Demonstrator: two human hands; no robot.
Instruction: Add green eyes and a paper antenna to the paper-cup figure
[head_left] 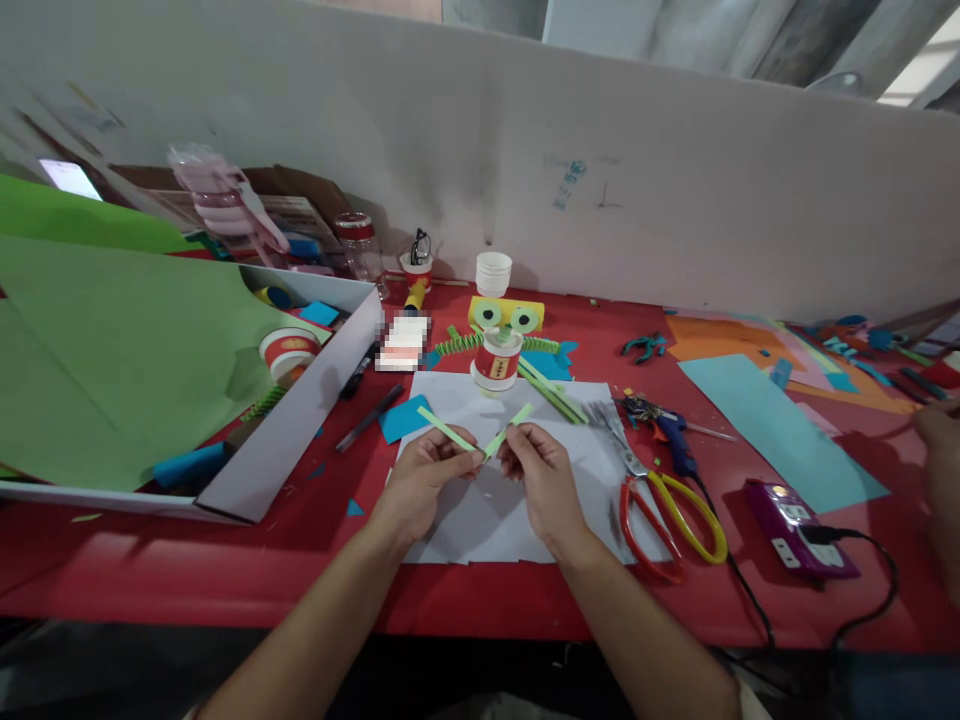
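White box: sits at the far left of the red surface (pixel 225 590), with green sheets (pixel 135 360) and a tipped paper cup (pixel 291 345) in it; box wall (pixel 307 425) angles toward the middle
Pen: dark one (pixel 369 418), lying slantwise between the box and a blue paper piece (pixel 405 418)
Left hand: (pixel 420 485) thumb and forefinger pinched together, no real gap, on the light green V (pixel 450 432) near its bottom
Light green V: held up over the white paper (pixel 480 530), arms pointing up and out; can't tell if it's one folded strip or two
Red-and-white cup: upright (pixel 496 368), just behind the V, googly-eyed yellow roll (pixel 507 314) behind it
Right hand: (pixel 547 480) thumb and fingers closed on the V's right arm, the rest curled in
Spare strips: green bunch (pixel 555 392) lying right of the cup
Scissors: red and yellow handles (pixel 691 515), blades resting over the paper
Glue gun: blue (pixel 679 445), just beyond the scissors
Purple power block: (pixel 799 530) black plug in it, near a pale blue sheet (pixel 780 430)
Far right edge: part of another person's hand (pixel 941 450)
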